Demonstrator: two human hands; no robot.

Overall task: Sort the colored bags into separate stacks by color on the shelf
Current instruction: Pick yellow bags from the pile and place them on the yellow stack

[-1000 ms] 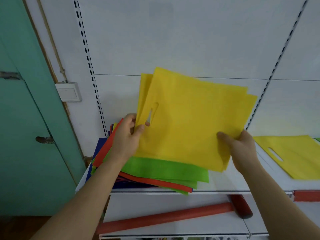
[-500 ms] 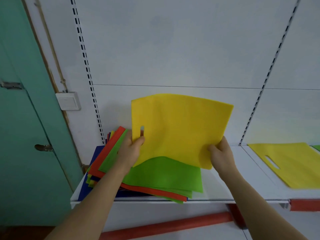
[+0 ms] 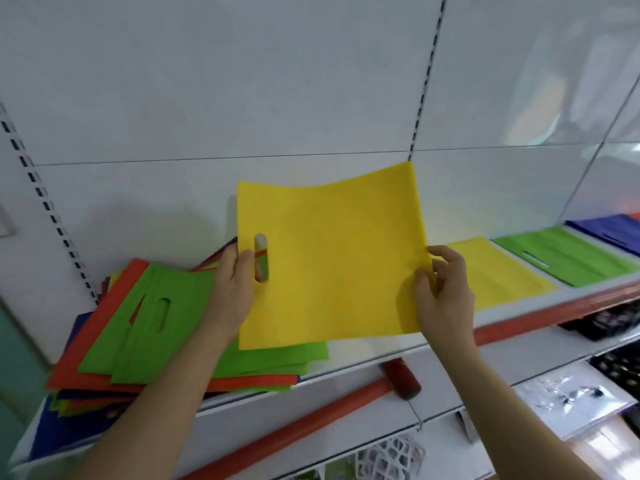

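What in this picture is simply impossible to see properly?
- Head view: how many bags the held yellow bag counts; only one face shows.
- Lower layers of the mixed pile, covered by green bags and the left hand.
- Blue stack, cut by the right edge.
- Lower-shelf items, blurred.

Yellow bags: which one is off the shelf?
The yellow fabric bag held up by the left hand and right hand; the other yellow bag lies flat, untouched.

Yellow bag [image 3: 332, 258] between both hands above mixed pile [image 3: 138, 327]
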